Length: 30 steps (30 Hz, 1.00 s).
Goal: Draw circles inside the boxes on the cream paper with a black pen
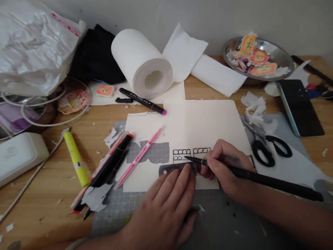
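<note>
My right hand (225, 163) is closed in a writing grip round a long black pen (262, 178), whose tip touches a small black grid of circles (191, 154) drawn on a cream sheet of paper (197, 125). My left hand (166, 205) lies flat with fingers stretched out, pressing a dark ruler (169, 169) onto the sheet just below the drawing. The paper rests on a grey cutting mat (125, 208) on a wooden table (47, 194).
Left of the sheet lie pink and black markers (114, 163) and a yellow highlighter (76, 159). Black scissors (270, 147), a phone (299, 106) and paper scraps sit right. A tissue roll (142, 66), a metal bowl of stickers (257, 57) and a plastic bag (31, 45) stand behind.
</note>
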Tool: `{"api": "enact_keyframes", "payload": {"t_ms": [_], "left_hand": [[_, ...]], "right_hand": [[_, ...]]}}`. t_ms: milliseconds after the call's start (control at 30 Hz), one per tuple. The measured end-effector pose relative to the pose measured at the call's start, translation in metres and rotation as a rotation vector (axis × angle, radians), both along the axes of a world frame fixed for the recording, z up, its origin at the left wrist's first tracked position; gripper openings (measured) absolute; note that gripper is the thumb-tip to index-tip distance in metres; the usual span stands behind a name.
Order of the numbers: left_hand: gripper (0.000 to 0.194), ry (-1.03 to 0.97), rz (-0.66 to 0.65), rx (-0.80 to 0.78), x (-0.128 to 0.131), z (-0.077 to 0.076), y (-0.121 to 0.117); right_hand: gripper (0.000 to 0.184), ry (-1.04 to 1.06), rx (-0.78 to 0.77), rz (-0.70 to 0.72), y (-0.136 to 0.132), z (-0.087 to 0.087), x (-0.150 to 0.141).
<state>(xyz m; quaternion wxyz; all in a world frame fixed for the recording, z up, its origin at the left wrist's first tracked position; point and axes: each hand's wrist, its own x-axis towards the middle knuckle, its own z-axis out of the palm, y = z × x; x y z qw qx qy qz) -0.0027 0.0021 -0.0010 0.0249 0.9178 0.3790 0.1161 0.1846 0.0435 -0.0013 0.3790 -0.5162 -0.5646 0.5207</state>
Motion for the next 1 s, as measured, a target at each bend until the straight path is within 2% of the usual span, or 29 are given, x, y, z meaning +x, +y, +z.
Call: {"api": "enact_keyframes", "payload": {"t_ms": [333, 600, 1000], "left_hand": [[0.048, 0.008, -0.015, -0.011, -0.001, 0.0, 0.001], [0.046, 0.017, -0.016, -0.011, 0.0, 0.003, 0.001], [0.046, -0.006, -0.005, -0.003, 0.001, 0.001, 0.001]], "right_hand": [[0.02, -0.097, -0.014, 0.01, 0.0, 0.001, 0.001], [0.02, -0.066, -0.042, 0.028, 0.0, -0.005, 0.001], [0.021, -0.089, -0.036, -0.004, 0.003, 0.007, -0.001]]}}
